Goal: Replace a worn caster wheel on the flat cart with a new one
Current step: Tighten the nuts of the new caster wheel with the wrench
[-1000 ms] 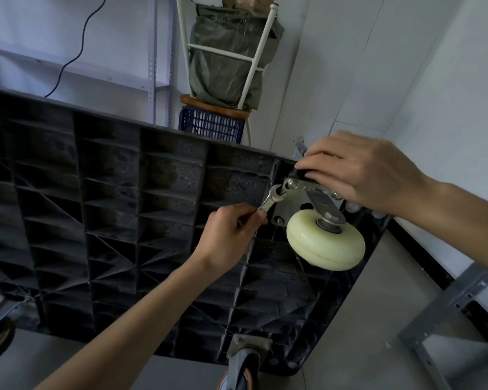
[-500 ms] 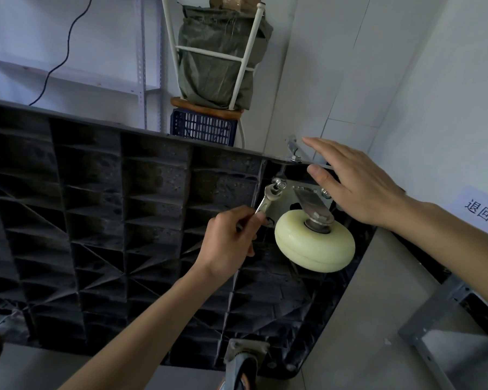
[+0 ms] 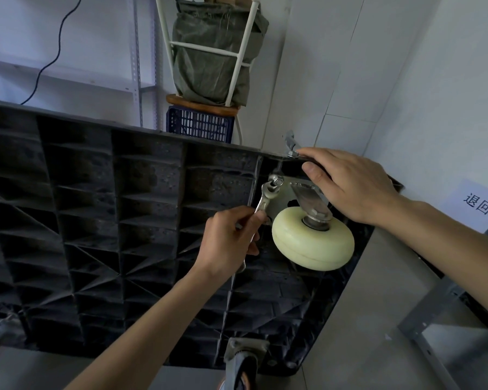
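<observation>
Cart [image 3: 102, 220] underside, black and ribbed, stands tipped on edge, its rim running just past both hands. Left hand [image 3: 231, 240] is curled round a wrench [image 3: 265, 201], whose jaw sits on a nut [image 3: 278, 181] at the caster plate's corner. Just right of that hand hangs the cream wheel [image 3: 313, 243], smooth, in a steel fork. Right hand [image 3: 350, 184] rests above it, fingers straight over the cart's corner. Bare floor [image 3: 358, 319] opens below the right forearm; wall [image 3: 406, 80] beyond.
</observation>
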Demonstrator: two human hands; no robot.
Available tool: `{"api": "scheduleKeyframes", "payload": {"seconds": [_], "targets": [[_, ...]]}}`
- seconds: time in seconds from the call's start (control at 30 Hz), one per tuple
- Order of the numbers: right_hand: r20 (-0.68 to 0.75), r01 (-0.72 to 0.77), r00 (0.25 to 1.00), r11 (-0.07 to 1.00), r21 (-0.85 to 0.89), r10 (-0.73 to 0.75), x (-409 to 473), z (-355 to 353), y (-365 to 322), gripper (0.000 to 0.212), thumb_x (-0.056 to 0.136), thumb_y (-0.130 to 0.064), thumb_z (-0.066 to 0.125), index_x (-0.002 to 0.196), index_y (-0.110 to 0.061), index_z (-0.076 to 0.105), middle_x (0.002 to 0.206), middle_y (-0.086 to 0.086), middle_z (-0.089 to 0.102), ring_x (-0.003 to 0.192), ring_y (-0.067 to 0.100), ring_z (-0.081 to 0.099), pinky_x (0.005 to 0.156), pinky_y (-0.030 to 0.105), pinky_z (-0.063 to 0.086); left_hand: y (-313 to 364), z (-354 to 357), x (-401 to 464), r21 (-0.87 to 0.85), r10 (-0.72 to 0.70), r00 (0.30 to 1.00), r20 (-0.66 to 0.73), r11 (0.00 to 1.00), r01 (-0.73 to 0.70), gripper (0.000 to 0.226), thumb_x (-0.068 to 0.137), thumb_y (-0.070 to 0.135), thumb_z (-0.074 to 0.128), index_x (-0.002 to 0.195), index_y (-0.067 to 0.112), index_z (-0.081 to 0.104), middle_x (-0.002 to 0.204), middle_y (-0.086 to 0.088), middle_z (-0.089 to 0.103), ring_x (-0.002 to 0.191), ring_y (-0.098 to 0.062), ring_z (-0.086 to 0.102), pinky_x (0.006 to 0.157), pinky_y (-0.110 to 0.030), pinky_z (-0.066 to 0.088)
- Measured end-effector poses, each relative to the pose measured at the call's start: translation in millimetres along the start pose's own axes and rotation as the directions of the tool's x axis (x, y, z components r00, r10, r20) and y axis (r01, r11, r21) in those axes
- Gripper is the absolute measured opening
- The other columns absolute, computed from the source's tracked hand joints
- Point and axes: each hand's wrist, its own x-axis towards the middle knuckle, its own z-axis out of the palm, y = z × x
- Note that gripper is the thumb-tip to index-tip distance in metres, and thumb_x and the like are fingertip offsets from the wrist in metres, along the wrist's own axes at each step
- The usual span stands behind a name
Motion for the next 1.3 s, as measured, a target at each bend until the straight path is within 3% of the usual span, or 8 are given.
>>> {"api": "scheduleKeyframes", "payload": {"seconds": [0.33, 0.53, 0.67, 0.77, 0.9, 0.97, 1.07, 1.3], "targets": [[-0.032, -0.022, 0.999, 1.000, -0.001, 0.021, -2, 1, -3, 0.054, 0.106, -0.057, 0.023, 0.142, -0.030, 0.052, 0.138, -0.010, 0.063, 0.120, 0.021, 0.062, 0.072, 0.030, 0.034, 1, 2, 0, -0.106, -0.063, 0.998, -0.022, 0.993, 0.060, 0.023, 0.101, 0.030, 0.061, 0.083, 0.023, 0.074, 0.070, -0.012, 0.065, 0.060, -0.029, 0.069, 0.056, -0.027, 0.058], [-0.042, -0.026, 0.999, 1.000, -0.008, 0.026, -2, 2, -3, 0.054, 0.105, -0.055, 0.022, 0.142, -0.030, 0.053, 0.136, -0.010, 0.064, 0.118, 0.022, 0.063, 0.071, 0.030, 0.035, 5, 3, 0, -0.060, -0.070, 0.995, -0.073, 0.996, 0.066, 0.026, 0.099, 0.035, 0.063, 0.088, 0.017, 0.077, 0.068, 0.000, 0.068, 0.056, -0.017, 0.071, 0.058, -0.032, 0.061], [-0.045, -0.024, 0.999, 1.000, -0.005, 0.024, -2, 2, -3, 0.053, 0.105, -0.055, 0.023, 0.141, -0.031, 0.053, 0.135, -0.010, 0.065, 0.116, 0.022, 0.063, 0.071, 0.030, 0.036, 11, 6, 1, -0.073, -0.085, 0.993, -0.084, 0.994, 0.079, 0.029, 0.098, 0.037, 0.063, 0.082, 0.016, 0.076, 0.067, -0.003, 0.069, 0.056, -0.015, 0.071, 0.059, -0.037, 0.063], [-0.047, -0.020, 0.999, 1.000, 0.002, 0.020, -3, 2, -2, 0.053, 0.105, -0.055, 0.022, 0.141, -0.031, 0.052, 0.134, -0.011, 0.065, 0.115, 0.021, 0.063, 0.070, 0.031, 0.037, 11, 1, -1, 0.039, -0.032, 0.993, -0.116, 0.999, 0.036, 0.033, 0.098, 0.043, 0.061, 0.082, 0.019, 0.076, 0.062, 0.001, 0.065, 0.049, -0.014, 0.064, 0.054, -0.038, 0.058], [-0.049, -0.013, 0.999, 1.000, 0.007, 0.013, -3, 3, -2, 0.052, 0.106, -0.055, 0.023, 0.141, -0.030, 0.053, 0.134, -0.009, 0.065, 0.116, 0.021, 0.064, 0.071, 0.031, 0.039, 12, -14, 4, 0.241, 0.057, 0.988, -0.141, 0.970, -0.022, 0.035, 0.097, 0.049, 0.059, 0.083, 0.022, 0.076, 0.062, -0.001, 0.066, 0.058, -0.021, 0.061, 0.056, -0.046, 0.050], [-0.046, -0.008, 0.999, 1.000, 0.006, 0.008, -3, 2, -2, 0.052, 0.106, -0.056, 0.024, 0.141, -0.029, 0.053, 0.134, -0.008, 0.066, 0.115, 0.022, 0.064, 0.071, 0.031, 0.042, 17, -25, 10, 0.349, 0.101, 0.988, -0.121, 0.936, -0.053, 0.033, 0.096, 0.050, 0.061, 0.081, 0.024, 0.076, 0.056, 0.004, 0.062, 0.053, -0.017, 0.058, 0.048, -0.040, 0.044], [-0.045, -0.009, 0.999, 1.000, 0.008, 0.009, -3, 1, -3, 0.054, 0.105, -0.056, 0.024, 0.140, -0.028, 0.053, 0.134, -0.007, 0.066, 0.115, 0.022, 0.065, 0.074, 0.035, 0.048, 34, -44, 19, 0.559, 0.162, 0.986, -0.042, 0.822, -0.111, 0.031, 0.095, 0.052, 0.061, 0.083, 0.027, 0.076, 0.057, 0.010, 0.057, 0.058, -0.015, 0.056, 0.053, -0.030, 0.036], [-0.046, -0.016, 0.999, 1.000, 0.004, 0.016, -5, -2, -7, 0.055, 0.107, -0.058, 0.023, 0.140, -0.028, 0.055, 0.132, -0.009, 0.066, 0.116, 0.019, 0.064, 0.074, 0.034, 0.049, 100, -77, 58, 0.812, 0.232, 0.920, 0.316, 0.435, -0.389, 0.029, 0.093, 0.055, 0.062, 0.099, 0.031, 0.077, 0.083, 0.008, 0.068, 0.073, -0.018, 0.063, 0.066, -0.032, 0.048]]}}
